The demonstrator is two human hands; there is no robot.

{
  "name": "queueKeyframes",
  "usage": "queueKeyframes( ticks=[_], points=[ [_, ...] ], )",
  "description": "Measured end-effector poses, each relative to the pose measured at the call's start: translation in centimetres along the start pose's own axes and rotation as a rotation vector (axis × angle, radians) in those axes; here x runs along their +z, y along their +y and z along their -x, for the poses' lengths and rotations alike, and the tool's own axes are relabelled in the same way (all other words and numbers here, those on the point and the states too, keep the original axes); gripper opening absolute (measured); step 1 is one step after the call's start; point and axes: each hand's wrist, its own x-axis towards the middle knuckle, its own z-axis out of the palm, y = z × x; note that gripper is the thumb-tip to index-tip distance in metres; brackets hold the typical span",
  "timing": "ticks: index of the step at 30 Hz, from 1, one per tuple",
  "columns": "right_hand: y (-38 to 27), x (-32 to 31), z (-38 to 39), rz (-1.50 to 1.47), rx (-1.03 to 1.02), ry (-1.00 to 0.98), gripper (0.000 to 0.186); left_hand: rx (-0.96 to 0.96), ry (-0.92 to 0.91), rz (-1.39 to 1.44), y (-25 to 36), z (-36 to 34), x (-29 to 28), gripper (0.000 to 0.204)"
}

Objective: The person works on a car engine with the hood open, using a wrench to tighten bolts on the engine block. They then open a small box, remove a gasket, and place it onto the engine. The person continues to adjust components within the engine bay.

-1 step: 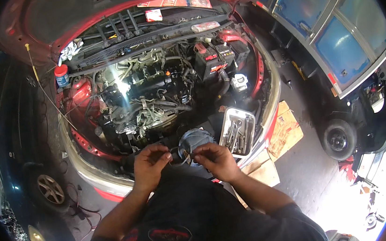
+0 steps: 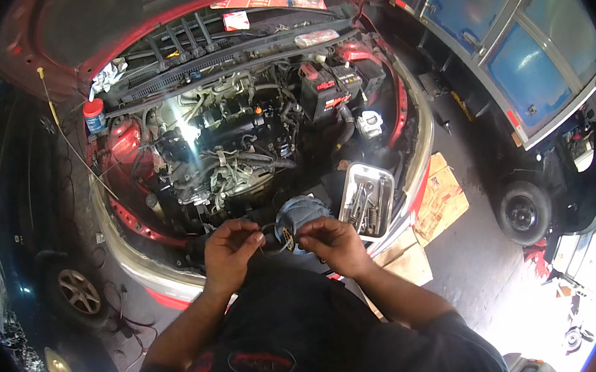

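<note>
pinching a thin loop (image 2: pixel 290 244) between your left hand (image 2: pixel 229 260) and right hand (image 2: pixel 338 248), grip its rim. likely light, bendable.

The tray (image 2: pixel 371 172) looks like shiny, smooth metal; the blue cloth (image 2: pixel 299 210) is matt and rumpled, the cardboard (image 2: pixel 442 201) dull, the battery casing (image 2: pixel 323 103) dark plastic.

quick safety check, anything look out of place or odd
The metal tool tray perched at the front edge of the engine bay looks out of place; it could perhaps get knocked.
</note>
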Motion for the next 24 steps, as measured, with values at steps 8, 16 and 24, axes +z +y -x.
queueKeyframes(
  ticks=[8, 16, 24],
  points=[
    [-1.1, -0.5, -1.4, -0.296, -0.101, -0.142, 0.015, 0.089, 0.004, 0.041, 2.5, -0.5, 0.8, 0.017],
    [-2.0, -0.2, -0.9, -0.242, -0.137, -0.119, 0.016, 0.046, 0.023, 0.140, 2.8, 0.5, 0.6, 0.016],
    [-1.9, 0.5, 0.2, -0.066, -0.293, 0.000, 0.023, 0.329, 0.041, -0.294, 3.1, 1.8, 0.7, 0.015]
  ],
)
